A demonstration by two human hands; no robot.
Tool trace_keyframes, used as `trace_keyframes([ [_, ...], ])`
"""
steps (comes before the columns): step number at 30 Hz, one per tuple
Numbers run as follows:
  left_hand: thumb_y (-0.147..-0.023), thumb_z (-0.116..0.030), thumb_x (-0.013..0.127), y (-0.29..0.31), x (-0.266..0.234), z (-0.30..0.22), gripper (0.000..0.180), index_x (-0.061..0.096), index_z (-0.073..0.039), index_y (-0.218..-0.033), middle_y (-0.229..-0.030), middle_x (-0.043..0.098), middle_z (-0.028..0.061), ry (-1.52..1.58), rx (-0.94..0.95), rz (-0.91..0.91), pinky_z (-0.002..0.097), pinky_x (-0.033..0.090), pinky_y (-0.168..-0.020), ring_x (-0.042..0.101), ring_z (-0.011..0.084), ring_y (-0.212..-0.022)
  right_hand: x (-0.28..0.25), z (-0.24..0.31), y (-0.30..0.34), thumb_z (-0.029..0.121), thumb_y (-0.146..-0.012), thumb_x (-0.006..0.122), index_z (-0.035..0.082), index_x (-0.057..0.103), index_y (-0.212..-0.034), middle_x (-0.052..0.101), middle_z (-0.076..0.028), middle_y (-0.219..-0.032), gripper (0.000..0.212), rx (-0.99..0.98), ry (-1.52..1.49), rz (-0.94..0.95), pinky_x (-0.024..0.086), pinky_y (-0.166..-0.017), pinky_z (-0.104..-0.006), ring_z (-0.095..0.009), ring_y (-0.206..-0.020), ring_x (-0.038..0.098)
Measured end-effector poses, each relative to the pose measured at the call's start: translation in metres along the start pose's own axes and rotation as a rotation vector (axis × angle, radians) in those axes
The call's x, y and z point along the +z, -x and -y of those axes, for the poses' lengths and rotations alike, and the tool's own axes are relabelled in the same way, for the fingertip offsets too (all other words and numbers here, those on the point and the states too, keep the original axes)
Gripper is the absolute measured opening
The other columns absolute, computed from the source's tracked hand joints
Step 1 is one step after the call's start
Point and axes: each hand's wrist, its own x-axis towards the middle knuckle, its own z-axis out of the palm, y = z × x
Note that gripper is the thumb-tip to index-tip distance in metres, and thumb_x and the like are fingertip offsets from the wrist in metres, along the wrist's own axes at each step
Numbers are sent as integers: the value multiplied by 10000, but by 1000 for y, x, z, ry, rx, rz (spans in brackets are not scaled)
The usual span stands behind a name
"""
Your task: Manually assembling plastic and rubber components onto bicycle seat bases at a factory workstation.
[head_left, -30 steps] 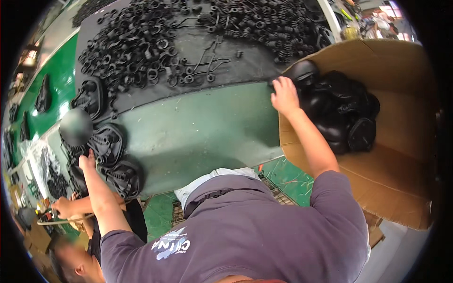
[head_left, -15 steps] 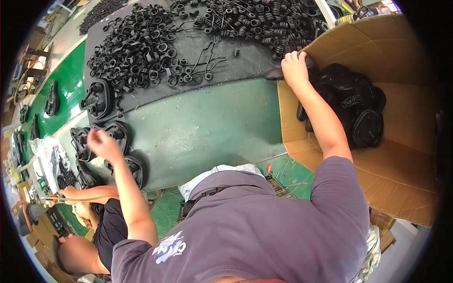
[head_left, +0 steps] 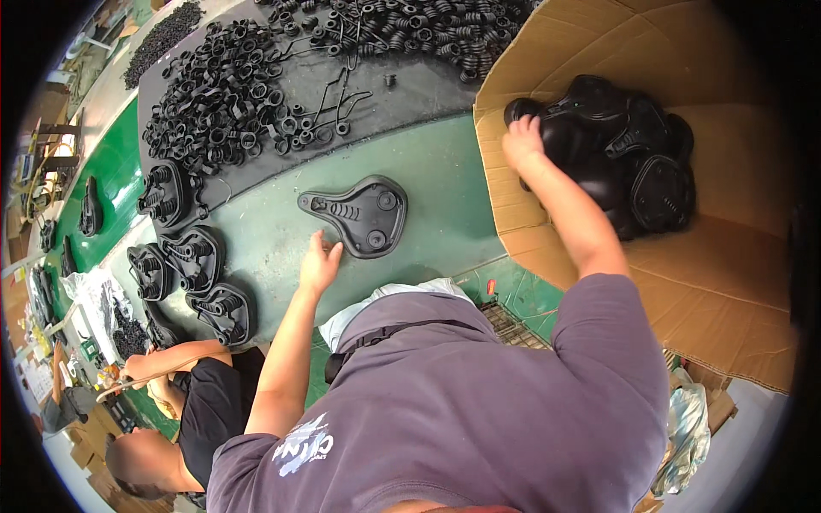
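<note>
In the head view, a black saddle is lying underside up on the green tabletop at the centre of the frame, its narrow nose pointing to the left and its broad end, with two round bosses, facing the right. The left hand is hovering just below that saddle, its fingers spreading slightly apart and clamping on nothing; whether a fingertip is touching the saddle's edge, I cannot tell. Right of centre, the right hand is lying at the left side of a heap of black saddles, which is filling part of an open cardboard box at the right of the frame. Its fingers are bending near a dark rounded piece; whether they are gripping anything, I cannot tell, as the black shapes are merging there.

At the left of the frame, a cluster of saddles with springs is lying near the tabletop's end, undersides showing. Across the top, a dark mat is bearing a pile of black rings at the upper left, ribbed coil-like pieces at the top centre and bent rods between them. In the lower left, a co-worker in black is appearing beside the tabletop
</note>
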Motion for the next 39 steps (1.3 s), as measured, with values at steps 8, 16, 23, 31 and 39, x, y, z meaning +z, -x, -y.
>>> trace_keyframes([
  [8,-1022,-408,698,-12,35,-31,692,487,89,-1456,-1227,720,293,302,-198,18,463,553,-977,715,426,-1133,-69,-41,12,310,-873,778,154,804,-1223,760,-69,-1246,384,-412,174,251,388,-1024,-567,-269,-1199,676],
  [16,-1005,-247,662,-23,0,-32,559,517,14,-1478,-1351,663,309,-11,-49,-88,493,509,-1085,637,477,-1268,-199,8,89,211,-842,758,86,756,-1077,796,-79,-944,266,-395,-222,-187,518,-808,-393,-213,-923,761],
  [23,-1020,-137,629,-22,-55,-23,433,599,-44,-1441,-1282,673,243,-217,78,-131,495,526,-1038,642,449,-1204,-162,94,80,327,-934,737,16,677,-1085,735,-204,-849,351,-671,-976,-10,600,-767,-533,-440,-778,730],
  [31,-1013,-136,642,-27,-49,-26,417,612,-65,-1422,-1224,679,233,-244,39,-167,504,528,-1000,641,460,-1147,-122,28,-148,266,-909,747,-8,398,-1409,552,-370,-1253,669,511,-1134,-337,595,-933,-542,-522,-1043,687],
  [39,-1010,-148,646,-25,-45,-24,428,608,-70,-1429,-1209,675,222,-239,63,-216,511,523,-986,640,452,-1109,-92,46,-208,127,-991,573,42,407,-1388,482,-410,-1325,439,689,-1169,-172,575,-964,-568,-575,-1076,664],
])
